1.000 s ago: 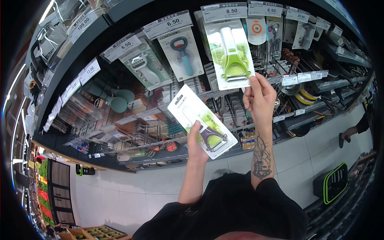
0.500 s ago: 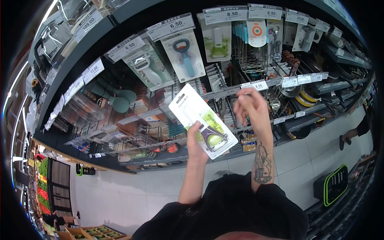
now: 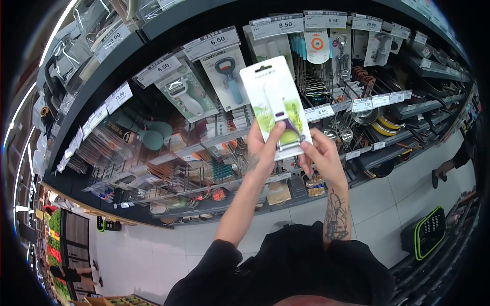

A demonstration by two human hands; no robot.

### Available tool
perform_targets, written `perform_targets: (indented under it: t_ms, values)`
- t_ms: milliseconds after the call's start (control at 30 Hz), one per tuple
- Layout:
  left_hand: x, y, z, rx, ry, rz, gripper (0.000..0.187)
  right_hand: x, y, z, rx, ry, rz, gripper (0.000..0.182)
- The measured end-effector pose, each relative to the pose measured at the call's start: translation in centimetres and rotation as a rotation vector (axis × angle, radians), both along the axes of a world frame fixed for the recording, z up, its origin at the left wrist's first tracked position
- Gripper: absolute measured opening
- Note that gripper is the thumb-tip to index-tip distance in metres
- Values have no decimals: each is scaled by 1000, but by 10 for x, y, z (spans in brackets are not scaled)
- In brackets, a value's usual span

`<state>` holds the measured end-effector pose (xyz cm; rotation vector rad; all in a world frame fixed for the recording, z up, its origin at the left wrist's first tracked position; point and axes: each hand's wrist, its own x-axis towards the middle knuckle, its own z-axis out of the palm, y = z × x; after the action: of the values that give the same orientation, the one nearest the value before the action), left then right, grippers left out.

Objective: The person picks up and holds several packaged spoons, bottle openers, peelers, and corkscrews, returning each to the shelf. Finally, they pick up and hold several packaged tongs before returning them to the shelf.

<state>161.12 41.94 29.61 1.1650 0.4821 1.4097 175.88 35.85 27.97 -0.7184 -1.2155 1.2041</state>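
The display rack is the main structure before me and spans the view from its left end to its right end. The tiled floor extends from the rack's lower edge. A black shopping basket with a green rim is positioned on the opposite side of the aisle, well apart from the rack's lower right corner. A yellow pan sits near the rack's right end.

My left hand grips the peeler pack at its lower left edge: thumb flat on the front, fingers mostly concealed behind. My right hand pinches the lower right corner of the same pack, thumb on the front; the hidden fingertips cannot be verified.

The pack is located in front of the rack, below its upper edge, slightly tilted, with the hanging slot uppermost. A carded tool with a blue handle hangs just left of the pack. The 8.50 price label is fixed above, near the rack's upper edge. The purple peeler occupies the pack's lower half, beside my left thumb.
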Motion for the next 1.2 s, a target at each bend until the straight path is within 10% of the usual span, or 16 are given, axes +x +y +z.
perform_targets:
  t_ms: [733,967,1200]
  values:
    - [31,81,41,242,263,158,34,4,69,9,102,271,-292,38]
    - [25,92,29,299,383,258,71,5,47,-23,78,311,-315,26]
    - [16,69,13,655,554,625,63,8,25,-44,-71,243,-275,18]
